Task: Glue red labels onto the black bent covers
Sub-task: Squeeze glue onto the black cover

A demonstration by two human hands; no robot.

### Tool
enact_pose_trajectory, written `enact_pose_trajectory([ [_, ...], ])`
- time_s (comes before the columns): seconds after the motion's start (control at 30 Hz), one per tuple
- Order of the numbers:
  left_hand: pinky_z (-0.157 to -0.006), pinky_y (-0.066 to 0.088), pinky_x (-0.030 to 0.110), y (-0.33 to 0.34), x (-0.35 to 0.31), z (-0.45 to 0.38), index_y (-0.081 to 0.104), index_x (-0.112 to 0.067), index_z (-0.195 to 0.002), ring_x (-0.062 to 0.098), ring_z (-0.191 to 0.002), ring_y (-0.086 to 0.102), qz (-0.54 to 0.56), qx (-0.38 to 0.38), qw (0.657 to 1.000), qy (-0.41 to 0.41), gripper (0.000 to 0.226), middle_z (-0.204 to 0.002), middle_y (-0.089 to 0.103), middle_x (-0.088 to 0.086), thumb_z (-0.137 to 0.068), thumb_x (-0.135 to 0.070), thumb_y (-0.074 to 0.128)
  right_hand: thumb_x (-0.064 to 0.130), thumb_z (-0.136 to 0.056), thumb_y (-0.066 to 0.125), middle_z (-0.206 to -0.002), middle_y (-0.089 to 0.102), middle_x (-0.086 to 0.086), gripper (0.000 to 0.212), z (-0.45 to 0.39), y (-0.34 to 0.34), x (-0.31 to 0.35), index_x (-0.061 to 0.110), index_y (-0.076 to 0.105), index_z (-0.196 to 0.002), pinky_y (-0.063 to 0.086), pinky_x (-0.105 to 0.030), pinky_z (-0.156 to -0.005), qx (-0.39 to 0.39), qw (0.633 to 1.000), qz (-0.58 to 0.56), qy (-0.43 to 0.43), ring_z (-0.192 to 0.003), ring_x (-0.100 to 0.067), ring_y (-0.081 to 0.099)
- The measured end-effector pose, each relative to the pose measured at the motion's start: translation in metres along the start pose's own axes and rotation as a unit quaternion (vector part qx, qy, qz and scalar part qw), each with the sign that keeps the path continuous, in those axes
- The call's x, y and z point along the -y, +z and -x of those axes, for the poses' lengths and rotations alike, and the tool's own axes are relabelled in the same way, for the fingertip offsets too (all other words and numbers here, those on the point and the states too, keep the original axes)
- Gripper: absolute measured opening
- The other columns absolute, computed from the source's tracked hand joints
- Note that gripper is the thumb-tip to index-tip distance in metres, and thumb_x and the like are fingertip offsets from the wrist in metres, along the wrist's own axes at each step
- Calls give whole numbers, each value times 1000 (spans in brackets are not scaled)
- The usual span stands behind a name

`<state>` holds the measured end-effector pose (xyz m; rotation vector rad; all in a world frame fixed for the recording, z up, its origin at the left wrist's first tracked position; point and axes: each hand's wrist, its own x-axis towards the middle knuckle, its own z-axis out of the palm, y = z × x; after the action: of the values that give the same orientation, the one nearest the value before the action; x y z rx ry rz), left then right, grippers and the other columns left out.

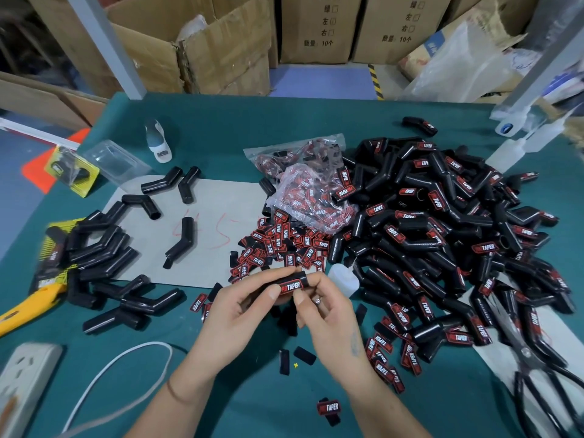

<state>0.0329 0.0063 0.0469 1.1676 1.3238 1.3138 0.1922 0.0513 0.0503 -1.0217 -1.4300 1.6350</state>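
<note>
Head: both hands hold labelled cover.

One head-worn wide-angle view looks forward and down, close over the table (no second view).

Bare green worktop lies open near the front edge, between the forearms. To the right a broad heap of labelled covers blocks passage; loose red labels and a glue bottle crowd the middle; unlabelled covers clutter the left, beside a white cable.
</note>
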Motion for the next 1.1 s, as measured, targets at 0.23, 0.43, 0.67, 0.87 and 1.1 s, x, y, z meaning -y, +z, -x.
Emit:
enact_pose_trajectory([
  [0.23,-97,58,54,-3,6,-2,74,-26,-118,28,-120,67,-50,-55,996,48,23,-127,71,2,-100,-22,60,21,-94,61,-77,64,11,15,-3,-4,0,26,75,-96,47,-19,-71,1,1000,29,-4,-72,-5,53],
  [0.43,-101,49,27,-11,5,-4,76,-27,-109,21,-117,66,-172,-61,976,119,20,-121,67,-8,-96,-20,63,19,-97,72,-80,65,8,10,-6,-13,-7,23,78,-90,47,-24,-70,-26,997,73,-20,-72,-6,55],
  [0.67,-100,48,24,-9,3,-2,77,-24,-108,21,-114,67,-175,-61,976,112,19,-117,67,-7,-95,-20,64,42,-88,70,-81,69,3,14,-6,-12,-8,30,78,-88,49,-24,-70,-30,997,59,-26,-72,-8,58],
  [0.87,-98,48,22,-7,2,-2,77,-21,-107,21,-111,68,-177,-68,976,110,18,-113,68,-6,-95,-21,64,36,-88,72,-84,70,-4,10,-6,-12,-7,29,79,-89,48,-30,-69,-33,998,50,-29,-71,-21,58],
  [1.1,-94,54,38,-9,5,-3,76,-27,-110,22,-108,68,-144,-57,984,91,22,-117,66,-6,-94,-21,63,17,-86,71,-73,58,9,9,-5,-10,-3,18,78,-92,45,-19,-67,-25,998,45,-23,-69,-6,51],
])
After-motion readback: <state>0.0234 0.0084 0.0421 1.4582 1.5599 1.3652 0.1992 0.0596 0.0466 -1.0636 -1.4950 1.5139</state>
